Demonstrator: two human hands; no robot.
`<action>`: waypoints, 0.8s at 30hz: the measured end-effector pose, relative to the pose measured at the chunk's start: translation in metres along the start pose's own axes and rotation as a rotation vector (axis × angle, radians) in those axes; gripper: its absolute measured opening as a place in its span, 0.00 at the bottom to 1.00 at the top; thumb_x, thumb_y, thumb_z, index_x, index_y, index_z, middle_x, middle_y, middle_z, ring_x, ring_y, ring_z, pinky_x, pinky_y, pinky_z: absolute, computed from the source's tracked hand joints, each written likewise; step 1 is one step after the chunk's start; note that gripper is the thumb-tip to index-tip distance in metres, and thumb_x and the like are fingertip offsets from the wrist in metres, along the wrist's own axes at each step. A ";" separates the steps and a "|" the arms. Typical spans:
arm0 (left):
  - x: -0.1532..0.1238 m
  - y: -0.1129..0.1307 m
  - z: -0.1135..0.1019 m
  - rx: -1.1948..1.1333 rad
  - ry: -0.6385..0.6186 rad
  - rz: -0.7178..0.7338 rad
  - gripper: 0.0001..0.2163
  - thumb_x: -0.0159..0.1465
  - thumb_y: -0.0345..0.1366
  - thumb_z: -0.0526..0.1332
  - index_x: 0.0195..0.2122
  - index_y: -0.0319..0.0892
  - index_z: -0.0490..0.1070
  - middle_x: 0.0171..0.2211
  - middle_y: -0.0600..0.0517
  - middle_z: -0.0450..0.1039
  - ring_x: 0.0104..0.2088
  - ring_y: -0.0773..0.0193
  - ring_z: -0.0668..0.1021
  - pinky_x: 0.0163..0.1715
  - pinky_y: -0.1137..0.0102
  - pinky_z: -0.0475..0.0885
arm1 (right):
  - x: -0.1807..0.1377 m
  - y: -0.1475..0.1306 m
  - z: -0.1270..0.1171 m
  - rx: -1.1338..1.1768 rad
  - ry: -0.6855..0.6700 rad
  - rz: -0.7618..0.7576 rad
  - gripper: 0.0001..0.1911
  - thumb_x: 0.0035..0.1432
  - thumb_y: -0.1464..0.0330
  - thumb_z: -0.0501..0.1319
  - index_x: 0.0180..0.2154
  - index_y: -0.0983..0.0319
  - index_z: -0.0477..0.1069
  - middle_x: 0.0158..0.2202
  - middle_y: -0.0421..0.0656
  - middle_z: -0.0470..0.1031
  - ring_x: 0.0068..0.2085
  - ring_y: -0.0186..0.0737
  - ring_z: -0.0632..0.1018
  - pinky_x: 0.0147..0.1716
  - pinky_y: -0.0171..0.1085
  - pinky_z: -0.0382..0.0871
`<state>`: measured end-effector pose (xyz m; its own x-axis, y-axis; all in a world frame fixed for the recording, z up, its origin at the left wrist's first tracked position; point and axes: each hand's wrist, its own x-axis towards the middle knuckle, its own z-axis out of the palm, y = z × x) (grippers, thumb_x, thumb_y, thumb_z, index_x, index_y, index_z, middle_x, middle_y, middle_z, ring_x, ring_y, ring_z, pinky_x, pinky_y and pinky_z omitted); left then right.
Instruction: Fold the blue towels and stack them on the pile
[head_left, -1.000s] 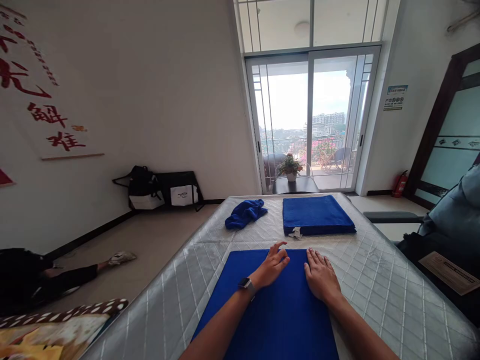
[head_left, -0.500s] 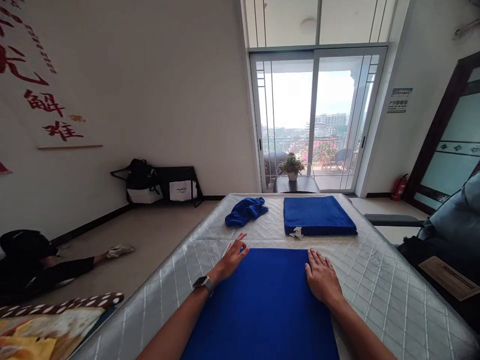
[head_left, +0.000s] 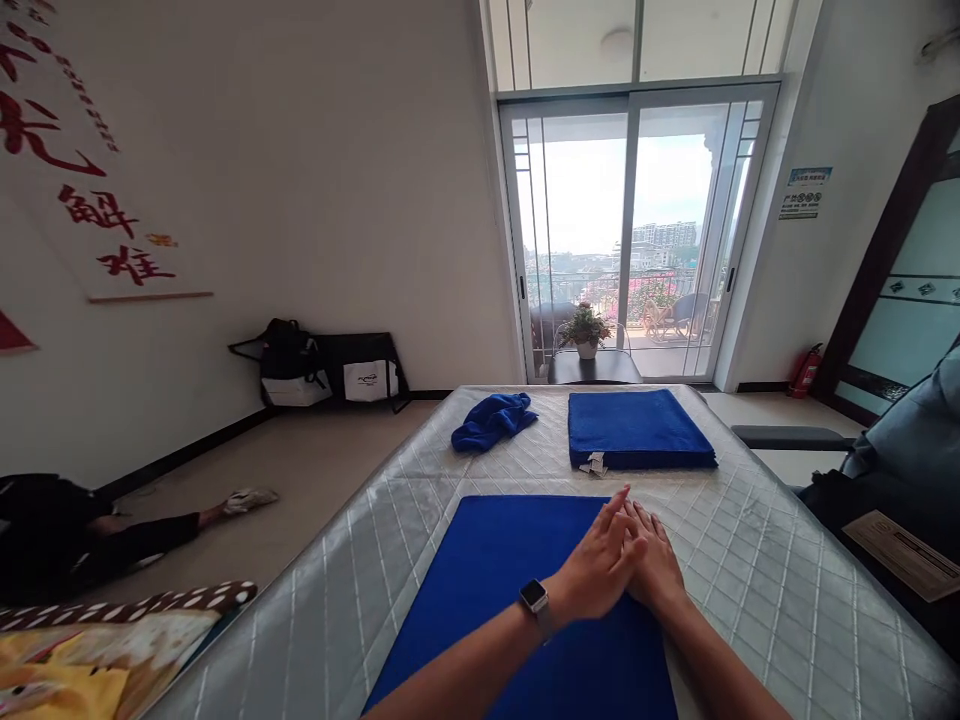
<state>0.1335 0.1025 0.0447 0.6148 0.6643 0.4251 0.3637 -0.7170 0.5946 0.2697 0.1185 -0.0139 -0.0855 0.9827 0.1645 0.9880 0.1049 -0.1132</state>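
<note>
A flat blue towel [head_left: 495, 590] lies spread on the quilted grey mattress [head_left: 757, 560] right before me. My right hand [head_left: 660, 565] rests flat on the towel's far right part, fingers stretched out. Beside and partly over it is my left hand [head_left: 600, 565], a watch on its wrist and its fingers straight and together, above the same corner. Neither hand grips anything. Farther off, a folded stack of blue towels [head_left: 636, 430] with a white tag sits on the mattress, and a crumpled blue cloth [head_left: 491, 422] lies to its left.
A person lies on the floor [head_left: 112, 535] at the left. Bags [head_left: 322, 372] stand against the far wall. A small table with a potted plant [head_left: 586, 335] is before the glass doors. A dark chair [head_left: 885, 470] is at the right. A patterned pillow [head_left: 112, 650] is near left.
My left hand has swept from the towel's far left corner across to the right and now lies against my right hand. The right hand has stayed put.
</note>
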 end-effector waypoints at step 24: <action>-0.089 -0.094 -0.094 0.411 -0.008 -0.521 0.20 0.68 0.46 0.49 0.55 0.39 0.64 0.70 0.36 0.52 0.68 0.50 0.60 0.66 0.53 0.56 | -0.002 -0.008 -0.017 0.008 -0.069 0.072 0.32 0.69 0.63 0.39 0.70 0.66 0.45 0.72 0.43 0.45 0.71 0.40 0.49 0.69 0.45 0.36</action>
<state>-0.0214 0.1312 0.0152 0.2906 0.9456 0.1461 0.8511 -0.3253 0.4121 0.2640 0.1135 0.0035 -0.0230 0.9959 0.0875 0.9909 0.0344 -0.1305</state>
